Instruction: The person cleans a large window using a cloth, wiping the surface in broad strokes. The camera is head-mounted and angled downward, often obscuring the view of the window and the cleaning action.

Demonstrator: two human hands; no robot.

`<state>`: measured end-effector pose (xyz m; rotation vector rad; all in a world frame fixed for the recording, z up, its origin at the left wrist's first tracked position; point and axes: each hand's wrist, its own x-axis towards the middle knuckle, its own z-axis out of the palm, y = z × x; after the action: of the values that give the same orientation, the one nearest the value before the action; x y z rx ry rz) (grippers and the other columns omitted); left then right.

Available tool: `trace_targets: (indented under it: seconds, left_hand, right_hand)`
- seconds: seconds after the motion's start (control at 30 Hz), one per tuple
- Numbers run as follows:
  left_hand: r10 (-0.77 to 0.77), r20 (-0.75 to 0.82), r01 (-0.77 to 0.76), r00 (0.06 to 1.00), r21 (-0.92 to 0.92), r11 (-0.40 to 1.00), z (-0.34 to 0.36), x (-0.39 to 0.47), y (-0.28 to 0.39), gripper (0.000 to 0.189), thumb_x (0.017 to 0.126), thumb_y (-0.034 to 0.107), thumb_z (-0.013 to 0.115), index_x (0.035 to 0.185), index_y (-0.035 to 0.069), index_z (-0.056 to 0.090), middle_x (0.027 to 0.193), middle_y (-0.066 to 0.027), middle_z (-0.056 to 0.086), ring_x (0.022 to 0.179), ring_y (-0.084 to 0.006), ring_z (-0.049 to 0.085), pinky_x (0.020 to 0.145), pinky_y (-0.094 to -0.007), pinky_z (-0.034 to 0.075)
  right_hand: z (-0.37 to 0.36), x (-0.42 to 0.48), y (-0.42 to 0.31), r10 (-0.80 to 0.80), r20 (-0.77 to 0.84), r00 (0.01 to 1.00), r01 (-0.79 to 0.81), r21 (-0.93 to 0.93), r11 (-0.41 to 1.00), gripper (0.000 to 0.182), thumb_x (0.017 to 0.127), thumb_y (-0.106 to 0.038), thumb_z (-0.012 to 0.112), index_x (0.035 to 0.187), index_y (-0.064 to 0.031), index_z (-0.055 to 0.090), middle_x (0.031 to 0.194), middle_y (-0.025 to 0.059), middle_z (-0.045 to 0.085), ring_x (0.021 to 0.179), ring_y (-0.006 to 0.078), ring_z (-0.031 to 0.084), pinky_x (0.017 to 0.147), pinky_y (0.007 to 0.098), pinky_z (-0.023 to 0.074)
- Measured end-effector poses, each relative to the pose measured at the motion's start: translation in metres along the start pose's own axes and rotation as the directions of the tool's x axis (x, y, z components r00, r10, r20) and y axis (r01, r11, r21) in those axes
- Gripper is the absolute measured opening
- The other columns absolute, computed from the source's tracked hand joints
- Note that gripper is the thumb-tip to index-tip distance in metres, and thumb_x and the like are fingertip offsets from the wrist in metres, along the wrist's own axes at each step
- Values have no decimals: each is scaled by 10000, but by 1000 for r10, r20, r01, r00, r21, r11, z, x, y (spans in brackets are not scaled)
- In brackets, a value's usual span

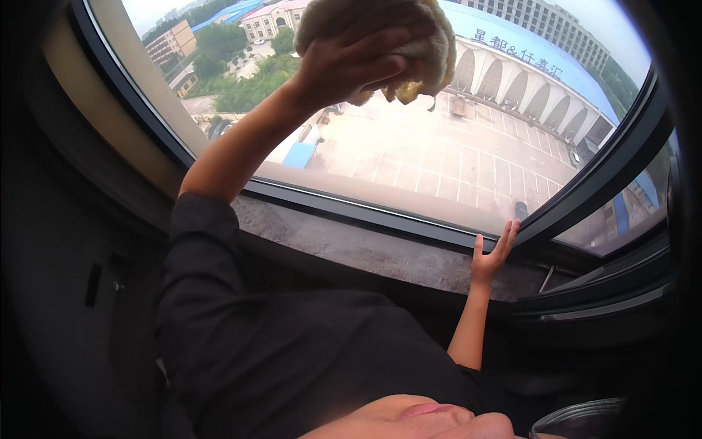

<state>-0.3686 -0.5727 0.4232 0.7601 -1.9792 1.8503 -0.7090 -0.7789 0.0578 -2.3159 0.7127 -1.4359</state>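
At the top of the head view, my left hand [343, 68] is pressed over a bunched, fluffy, pale yellow cloth [440, 57]. The cloth is up at the window pane [384, 148]; whether it touches the glass is hard to tell. Lower on the right, my right hand [490, 262] is raised with its fingers spread and nothing in it. Its fingertips are at the lower right corner of the dark window frame [367, 207], apparently resting against it. Below the frame runs a rough grey sill [329, 241].
A second window section [609, 214] with a metal stay [547, 279] is on the right. Dark panelling [71, 329] lies to the left. Through the glass, far below, are a parking lot [428, 159], trees [252, 90] and a blue-roofed building [526, 55] bearing writing.
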Motion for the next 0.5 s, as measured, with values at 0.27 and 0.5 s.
trace_targets:
  seconds: [0.27,0.5]
  left_hand:
    - [-596,-9,569,803,309,762,-128,-202,52,306,882,269,810,1049,152,581,1430,-115,574,1431,-409,428,1223,-608,234]
    - [-778,-35,755,627,272,596,-117,-251,150,187,947,104,710,1037,72,550,1501,-225,473,1477,-495,338,1206,-648,231]
  right_hand:
    - [20,4,-28,54,-103,993,-63,-80,995,759,899,-140,719,1577,-77,381,1667,207,245,1525,416,276,1219,499,280]
    - [27,-4,-33,96,-68,993,-103,-116,988,777,899,-153,731,1586,-92,371,1661,211,254,1517,425,285,1217,505,280]
